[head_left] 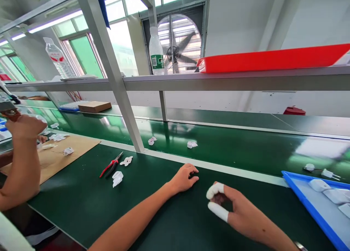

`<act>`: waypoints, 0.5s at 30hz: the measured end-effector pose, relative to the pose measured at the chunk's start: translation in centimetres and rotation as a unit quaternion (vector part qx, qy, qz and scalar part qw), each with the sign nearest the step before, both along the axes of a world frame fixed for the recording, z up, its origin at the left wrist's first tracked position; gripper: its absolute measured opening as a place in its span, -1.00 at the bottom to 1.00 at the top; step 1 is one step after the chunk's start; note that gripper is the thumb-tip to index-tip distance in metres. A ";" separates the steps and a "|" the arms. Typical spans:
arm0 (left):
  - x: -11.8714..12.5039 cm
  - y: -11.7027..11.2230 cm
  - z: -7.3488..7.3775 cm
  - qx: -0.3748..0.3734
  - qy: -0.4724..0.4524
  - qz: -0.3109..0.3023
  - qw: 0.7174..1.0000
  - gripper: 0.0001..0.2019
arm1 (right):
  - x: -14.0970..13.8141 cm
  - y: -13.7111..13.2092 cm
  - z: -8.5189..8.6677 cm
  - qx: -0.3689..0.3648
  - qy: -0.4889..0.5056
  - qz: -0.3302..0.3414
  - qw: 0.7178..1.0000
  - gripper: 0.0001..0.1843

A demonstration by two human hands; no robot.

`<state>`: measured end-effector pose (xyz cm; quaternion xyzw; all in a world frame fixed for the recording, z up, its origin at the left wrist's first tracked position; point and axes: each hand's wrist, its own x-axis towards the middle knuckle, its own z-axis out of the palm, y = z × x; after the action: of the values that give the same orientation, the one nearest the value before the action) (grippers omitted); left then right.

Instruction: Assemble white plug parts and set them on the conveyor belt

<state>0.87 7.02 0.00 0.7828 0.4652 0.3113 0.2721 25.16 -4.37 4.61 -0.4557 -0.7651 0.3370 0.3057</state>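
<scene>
My left hand (183, 178) rests on the dark green worktop (153, 214), its fingers loosely curved and the thumb apart, with nothing in it. To its right, my right hand (235, 209) is held over the worktop. White finger covers sit on its thumb and on at least one finger. A gap shows between the thumb and the curled fingers, and no object is visible there. Pliers (111, 165) with red and black handles lie left of my left hand. Beside them are two small white pieces (117, 178), folded or crumpled in shape.
A blue tray (303, 203) at the right holds white plug-like parts. More small white pieces (191, 144) lie on the shiny green strip behind a metal frame post (120, 79). A co-worker's arm (23, 156) is raised at the left, above a cardboard sheet (76, 149).
</scene>
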 end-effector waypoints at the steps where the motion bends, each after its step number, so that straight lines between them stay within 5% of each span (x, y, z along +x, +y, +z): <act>1: -0.1 1.2 0.0 0.002 0.003 0.019 1.000 -0.75 | -0.5 1.5 -0.4 -0.014 -0.014 0.023 1.000 -0.80; 4: -0.5 4.8 -0.3 0.006 0.014 0.094 0.995 -0.64 | -1.1 3.9 -3.0 -0.046 -0.027 0.056 0.997 -0.68; 8: -1.3 9.2 -0.5 0.020 0.028 0.199 0.979 -0.57 | -0.9 4.0 -6.1 -0.051 0.027 0.036 0.998 -0.72; 15: -2.0 14.0 -0.1 0.029 0.053 0.256 0.965 -0.60 | -1.0 4.2 -7.1 -0.044 0.056 0.029 0.997 -0.78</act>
<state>-1.11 21.05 -0.12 0.6605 0.6546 0.3420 0.1349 24.12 -0.21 -2.51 -0.4268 -0.7437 0.4044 0.3182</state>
